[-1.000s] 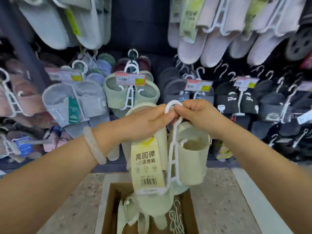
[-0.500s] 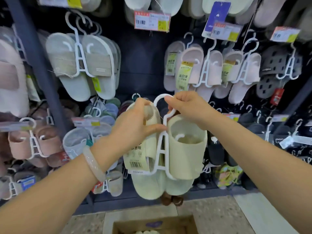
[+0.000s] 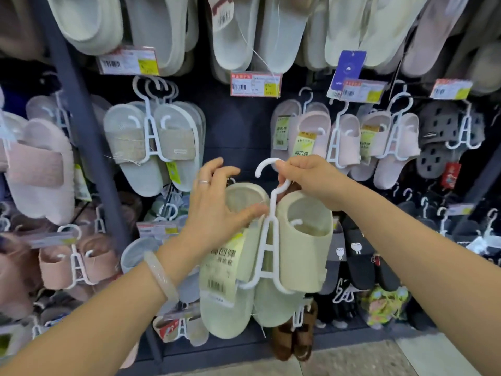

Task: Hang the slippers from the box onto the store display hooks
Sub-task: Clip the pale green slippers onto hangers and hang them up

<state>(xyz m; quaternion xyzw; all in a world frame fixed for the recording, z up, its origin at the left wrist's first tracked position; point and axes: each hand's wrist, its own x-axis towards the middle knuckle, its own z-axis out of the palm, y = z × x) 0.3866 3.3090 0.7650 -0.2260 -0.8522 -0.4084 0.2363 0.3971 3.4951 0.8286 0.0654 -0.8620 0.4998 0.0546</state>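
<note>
A pair of pale green slippers (image 3: 302,240) hangs on a white plastic hanger (image 3: 267,240) in front of the dark display wall. My right hand (image 3: 309,180) pinches the hanger's curved hook at its top. My left hand (image 3: 217,210) holds the left slipper near its opening, thumb against the hanger's stem, upper fingers spread. A green label with a barcode (image 3: 219,270) hangs on the left slipper. An empty stretch of dark wall (image 3: 238,123) lies just above the pair, under a red and yellow price tag (image 3: 256,84).
Grey slippers (image 3: 154,147) hang to the left, pink ones (image 3: 349,139) to the right, dark ones (image 3: 447,137) at far right. White slippers (image 3: 238,28) fill the row above. A dark upright post (image 3: 81,126) runs down the left. Brown slippers (image 3: 294,340) sit low by the floor.
Both hands have lifted the green pair up from the box towards the wall. The view has tilted upward, and the box has left the frame. My left fingers have spread.
</note>
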